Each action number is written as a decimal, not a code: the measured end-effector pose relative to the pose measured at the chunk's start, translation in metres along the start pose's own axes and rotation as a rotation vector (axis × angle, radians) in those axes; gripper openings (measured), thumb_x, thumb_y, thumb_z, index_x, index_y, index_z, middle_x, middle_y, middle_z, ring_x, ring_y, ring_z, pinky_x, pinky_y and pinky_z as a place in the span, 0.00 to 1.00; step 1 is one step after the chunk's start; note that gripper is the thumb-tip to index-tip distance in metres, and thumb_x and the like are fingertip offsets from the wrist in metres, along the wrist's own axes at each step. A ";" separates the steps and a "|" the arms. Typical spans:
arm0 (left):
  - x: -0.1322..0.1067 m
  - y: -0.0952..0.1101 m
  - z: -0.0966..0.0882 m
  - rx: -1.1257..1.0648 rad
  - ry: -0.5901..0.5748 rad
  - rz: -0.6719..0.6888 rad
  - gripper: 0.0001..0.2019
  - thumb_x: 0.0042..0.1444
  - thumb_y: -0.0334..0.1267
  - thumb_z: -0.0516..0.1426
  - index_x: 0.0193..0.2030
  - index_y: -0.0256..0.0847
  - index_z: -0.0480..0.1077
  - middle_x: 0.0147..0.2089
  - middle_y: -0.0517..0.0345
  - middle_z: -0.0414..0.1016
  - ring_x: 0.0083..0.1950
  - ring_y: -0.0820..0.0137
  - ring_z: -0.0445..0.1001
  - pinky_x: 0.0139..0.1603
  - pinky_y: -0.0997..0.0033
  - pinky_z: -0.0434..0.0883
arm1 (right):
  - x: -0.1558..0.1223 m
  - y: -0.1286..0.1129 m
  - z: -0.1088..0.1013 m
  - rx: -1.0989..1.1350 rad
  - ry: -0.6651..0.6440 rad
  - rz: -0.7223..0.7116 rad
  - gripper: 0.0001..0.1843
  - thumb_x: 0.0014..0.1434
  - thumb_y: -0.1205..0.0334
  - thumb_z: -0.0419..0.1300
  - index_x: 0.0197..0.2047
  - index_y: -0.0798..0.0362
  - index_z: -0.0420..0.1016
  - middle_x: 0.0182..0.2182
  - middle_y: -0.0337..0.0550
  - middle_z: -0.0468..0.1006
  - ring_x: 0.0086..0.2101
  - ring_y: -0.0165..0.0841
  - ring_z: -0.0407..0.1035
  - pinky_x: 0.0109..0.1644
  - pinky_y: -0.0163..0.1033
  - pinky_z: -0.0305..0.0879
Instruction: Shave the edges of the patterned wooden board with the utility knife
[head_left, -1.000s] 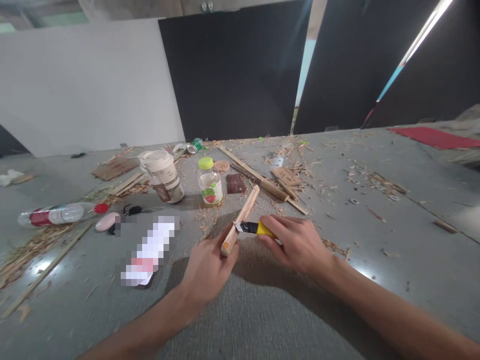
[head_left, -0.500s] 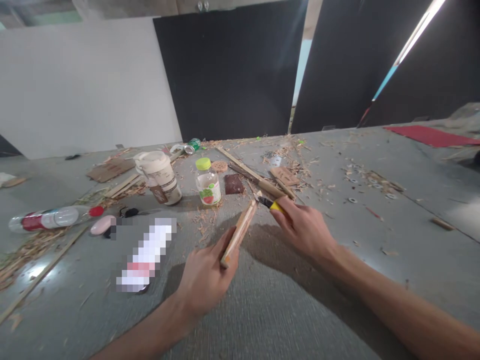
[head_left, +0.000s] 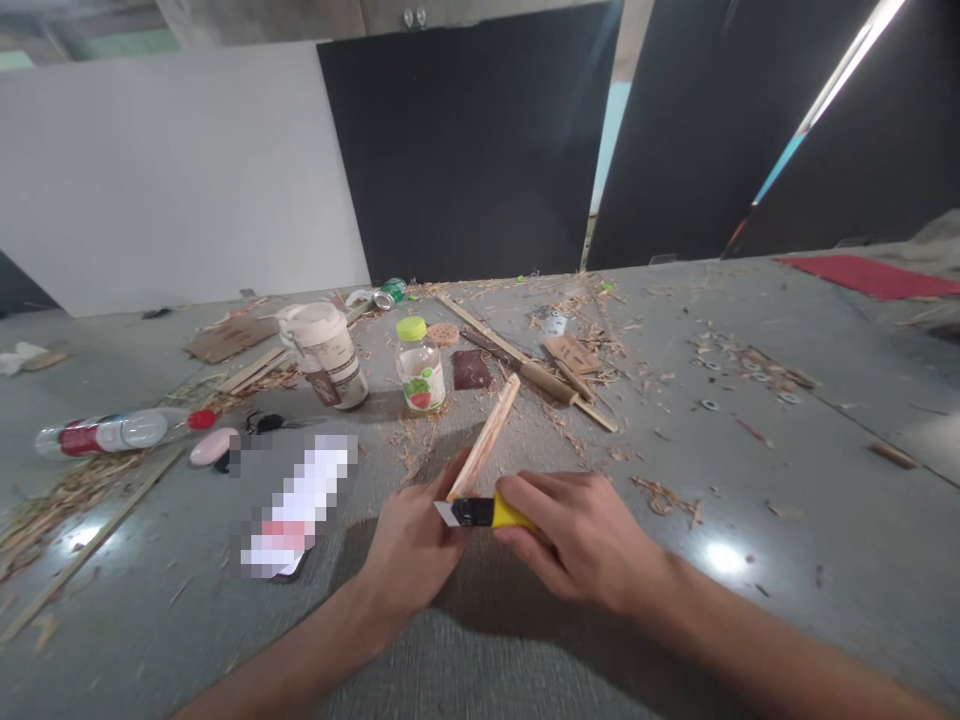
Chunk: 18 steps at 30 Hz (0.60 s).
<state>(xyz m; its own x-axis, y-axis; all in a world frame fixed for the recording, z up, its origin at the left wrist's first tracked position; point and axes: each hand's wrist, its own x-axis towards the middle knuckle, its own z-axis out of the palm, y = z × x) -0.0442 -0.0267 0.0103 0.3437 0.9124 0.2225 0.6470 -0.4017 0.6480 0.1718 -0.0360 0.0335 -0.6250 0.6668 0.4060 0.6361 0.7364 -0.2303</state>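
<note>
The utility knife (head_left: 484,512) met the stick (head_left: 486,432) just past the left fingers (head_left: 447,478) 1.0 s ago, then at its far tip 0.5 s ago. Now its blade (head_left: 446,514) is at the near end, close beside those fingers. The right fingers (head_left: 521,493) have drawn back, uncovering curled shavings (head_left: 666,500) to their right.

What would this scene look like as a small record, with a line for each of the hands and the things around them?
left hand: grips the near part of a wooden stick
right hand: holds a yellow-and-black cutter
blade: by the stick's near end; contact unclear
standing beyond: lidded paper cup, green-capped bottle
lying at left: red-capped bottle
scattered: wood shavings
far right: red sheet
</note>
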 end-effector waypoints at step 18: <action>-0.001 -0.001 -0.001 0.104 -0.017 0.041 0.23 0.59 0.32 0.55 0.62 0.42 0.71 0.39 0.53 0.82 0.41 0.62 0.82 0.41 0.69 0.76 | -0.003 0.003 0.004 -0.001 0.080 -0.054 0.13 0.73 0.53 0.47 0.38 0.50 0.63 0.26 0.35 0.70 0.23 0.29 0.61 0.28 0.40 0.50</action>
<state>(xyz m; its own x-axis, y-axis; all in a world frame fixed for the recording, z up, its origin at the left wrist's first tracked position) -0.0461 -0.0275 0.0098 0.3820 0.8939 0.2346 0.6992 -0.4455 0.5592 0.1741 -0.0352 0.0281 -0.6205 0.6148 0.4869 0.6028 0.7710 -0.2053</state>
